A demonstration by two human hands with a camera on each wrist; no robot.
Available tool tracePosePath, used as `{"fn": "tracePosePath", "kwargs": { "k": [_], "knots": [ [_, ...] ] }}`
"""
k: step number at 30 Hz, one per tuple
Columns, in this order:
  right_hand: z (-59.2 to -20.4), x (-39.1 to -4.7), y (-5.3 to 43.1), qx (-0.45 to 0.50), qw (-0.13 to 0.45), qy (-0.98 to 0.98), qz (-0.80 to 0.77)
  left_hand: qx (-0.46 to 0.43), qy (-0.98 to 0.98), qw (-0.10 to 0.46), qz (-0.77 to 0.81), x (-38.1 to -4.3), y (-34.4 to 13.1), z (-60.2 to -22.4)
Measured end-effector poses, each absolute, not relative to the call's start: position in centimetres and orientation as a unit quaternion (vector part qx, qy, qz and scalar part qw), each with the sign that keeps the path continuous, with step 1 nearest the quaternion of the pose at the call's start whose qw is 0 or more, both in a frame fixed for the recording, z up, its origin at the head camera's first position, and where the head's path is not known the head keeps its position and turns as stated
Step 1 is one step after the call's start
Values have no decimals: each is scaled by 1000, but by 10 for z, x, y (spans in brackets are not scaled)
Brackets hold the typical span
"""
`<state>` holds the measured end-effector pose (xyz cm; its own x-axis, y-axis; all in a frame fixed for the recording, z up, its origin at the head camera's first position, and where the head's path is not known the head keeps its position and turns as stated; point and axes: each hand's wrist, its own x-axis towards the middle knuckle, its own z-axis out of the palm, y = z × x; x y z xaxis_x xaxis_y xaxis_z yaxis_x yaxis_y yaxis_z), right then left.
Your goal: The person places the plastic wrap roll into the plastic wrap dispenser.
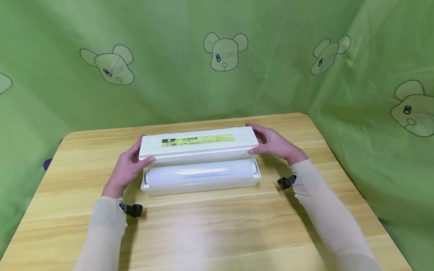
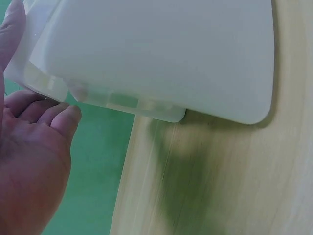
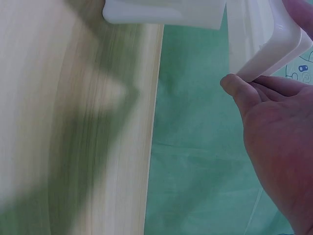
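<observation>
A long white box (image 1: 203, 187) rests on the table with a roll of cling film (image 1: 203, 173) lying inside it. Its white lid (image 1: 200, 145), with a yellow-green label on top, is raised and tilted over the back part of the box. My left hand (image 1: 127, 167) grips the lid's left end, thumb on the front edge and fingers towards the back. At the other end, my right hand (image 1: 276, 145) holds the lid between thumb and fingers. The right wrist view shows the lid (image 3: 259, 39) apart from the box (image 3: 166, 12) at this end.
The box stands towards the back of a wooden table (image 1: 210, 229). Behind and beside the table hangs a green curtain (image 1: 169, 98) printed with bear heads. Black wrist cameras stick out from both sleeves. A small purple thing (image 1: 48, 163) shows past the table's left edge.
</observation>
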<state>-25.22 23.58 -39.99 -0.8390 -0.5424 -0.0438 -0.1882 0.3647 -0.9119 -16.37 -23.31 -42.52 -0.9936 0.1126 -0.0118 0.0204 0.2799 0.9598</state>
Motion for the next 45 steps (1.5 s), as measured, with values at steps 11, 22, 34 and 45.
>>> {"fn": "tracePosePath", "kwargs": {
  "k": [11, 22, 34, 45],
  "knots": [
    [-398, -243, 235, -233, 169, 812, -508, 58, 786, 20, 615, -157, -234, -426],
    [-396, -233, 235, -241, 155, 806, -519, 56, 780, 17, 623, -152, -233, -427],
    [-399, -224, 236, -251, 157, 808, -510, 75, 768, 6, 636, -147, -233, -431],
    [-401, -218, 238, -252, 156, 813, -502, 84, 755, -17, 650, -140, -232, -433]
  ]
}}
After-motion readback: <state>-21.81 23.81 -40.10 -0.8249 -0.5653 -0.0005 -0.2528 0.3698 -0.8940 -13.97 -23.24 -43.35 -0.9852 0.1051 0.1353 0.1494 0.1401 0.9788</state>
